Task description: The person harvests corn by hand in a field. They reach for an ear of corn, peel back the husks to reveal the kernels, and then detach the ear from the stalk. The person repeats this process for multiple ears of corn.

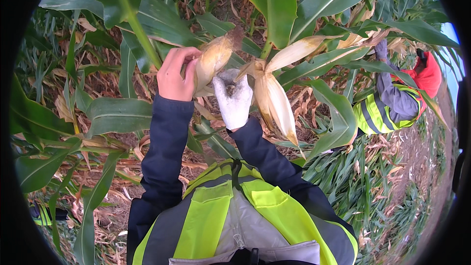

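Note:
A maize ear in its dry husk (213,59), with brown silk at its tip, stands tilted up to the right in front of me. My left hand (178,71), ungloved, holds the ear from its left side, fingers behind it and thumb on the husk. My right hand (233,95), in a whitish work glove, is at the lower right of the ear, fingers curled; whether it grips any husk I cannot tell. Right beside it, a peeled-back, pale empty husk (270,92) hangs from a stalk, its leaves spread up and down.
Broad green maize leaves (272,3) surround my hands. A co-worker (393,99) in a red hood and hi-vis vest works among plants at the right. Part of another hi-vis garment (43,215) shows at the lower left. Cut maize plants (353,180) lie at the lower right.

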Demonstrator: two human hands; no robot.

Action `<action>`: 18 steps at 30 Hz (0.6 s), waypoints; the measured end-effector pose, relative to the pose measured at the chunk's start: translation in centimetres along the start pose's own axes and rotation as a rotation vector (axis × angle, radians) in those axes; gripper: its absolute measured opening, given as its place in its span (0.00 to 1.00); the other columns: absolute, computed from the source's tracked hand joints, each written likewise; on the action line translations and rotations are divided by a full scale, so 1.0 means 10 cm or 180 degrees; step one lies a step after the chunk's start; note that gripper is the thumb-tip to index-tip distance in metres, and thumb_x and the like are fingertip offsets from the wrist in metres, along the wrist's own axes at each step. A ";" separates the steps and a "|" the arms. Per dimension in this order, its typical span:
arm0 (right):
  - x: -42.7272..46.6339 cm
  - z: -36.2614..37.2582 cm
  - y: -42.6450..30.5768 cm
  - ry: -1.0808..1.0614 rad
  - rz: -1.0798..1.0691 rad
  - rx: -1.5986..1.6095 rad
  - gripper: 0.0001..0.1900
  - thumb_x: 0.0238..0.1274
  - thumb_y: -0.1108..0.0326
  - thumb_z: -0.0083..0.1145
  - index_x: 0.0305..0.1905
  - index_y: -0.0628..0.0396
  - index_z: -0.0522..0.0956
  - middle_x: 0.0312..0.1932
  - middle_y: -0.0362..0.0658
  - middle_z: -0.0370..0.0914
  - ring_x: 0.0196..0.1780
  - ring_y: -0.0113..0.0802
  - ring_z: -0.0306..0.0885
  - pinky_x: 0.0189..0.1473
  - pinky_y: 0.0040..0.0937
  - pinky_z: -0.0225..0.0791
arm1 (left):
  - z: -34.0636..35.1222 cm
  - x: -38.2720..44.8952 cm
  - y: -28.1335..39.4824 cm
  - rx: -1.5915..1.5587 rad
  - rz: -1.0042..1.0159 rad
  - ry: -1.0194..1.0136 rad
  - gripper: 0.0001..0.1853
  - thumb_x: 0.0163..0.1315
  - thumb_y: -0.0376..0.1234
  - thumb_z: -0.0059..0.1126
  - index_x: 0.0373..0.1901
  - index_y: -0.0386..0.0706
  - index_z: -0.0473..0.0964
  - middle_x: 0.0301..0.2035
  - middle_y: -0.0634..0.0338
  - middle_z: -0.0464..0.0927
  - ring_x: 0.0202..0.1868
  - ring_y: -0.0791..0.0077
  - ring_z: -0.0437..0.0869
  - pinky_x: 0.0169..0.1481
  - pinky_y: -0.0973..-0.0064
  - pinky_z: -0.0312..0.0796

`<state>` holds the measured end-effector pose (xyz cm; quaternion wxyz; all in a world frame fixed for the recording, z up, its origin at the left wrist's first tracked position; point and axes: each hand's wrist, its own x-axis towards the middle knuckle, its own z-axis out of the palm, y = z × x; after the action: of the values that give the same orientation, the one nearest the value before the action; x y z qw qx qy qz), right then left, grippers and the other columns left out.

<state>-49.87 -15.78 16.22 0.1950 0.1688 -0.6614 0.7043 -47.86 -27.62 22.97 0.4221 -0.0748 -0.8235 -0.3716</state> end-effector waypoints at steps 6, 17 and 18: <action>-0.14 0.18 -0.12 -0.0621 -0.0843 -0.0105 0.21 0.50 0.77 0.61 0.52 0.60 0.72 0.48 0.51 0.77 0.48 0.43 0.79 0.50 0.34 0.71 | -0.10 -0.21 -0.08 -0.0586 -0.0421 0.0585 0.09 0.55 0.17 0.55 0.37 0.34 0.75 0.36 0.57 0.77 0.37 0.73 0.81 0.45 0.79 0.74; 0.00 0.38 -0.25 -0.1038 -0.1088 -0.1056 0.25 0.46 0.72 0.60 0.55 0.54 0.72 0.46 0.49 0.76 0.45 0.47 0.78 0.44 0.37 0.73 | -0.10 -0.46 -0.15 -0.1164 -0.0907 0.1121 0.08 0.58 0.17 0.54 0.38 0.32 0.74 0.37 0.58 0.75 0.40 0.77 0.79 0.47 0.79 0.74; 0.04 0.39 -0.26 -0.1106 -0.1018 -0.1229 0.24 0.47 0.71 0.60 0.54 0.54 0.72 0.44 0.48 0.76 0.44 0.47 0.77 0.44 0.38 0.72 | -0.10 -0.47 -0.15 -0.1142 -0.0919 0.1101 0.08 0.57 0.17 0.54 0.38 0.32 0.74 0.37 0.58 0.75 0.40 0.76 0.79 0.47 0.79 0.74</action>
<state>-48.98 -19.55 18.91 0.2159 0.3486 -0.7715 0.4865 -44.92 -28.46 18.97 0.4790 0.0341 -0.6626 -0.5748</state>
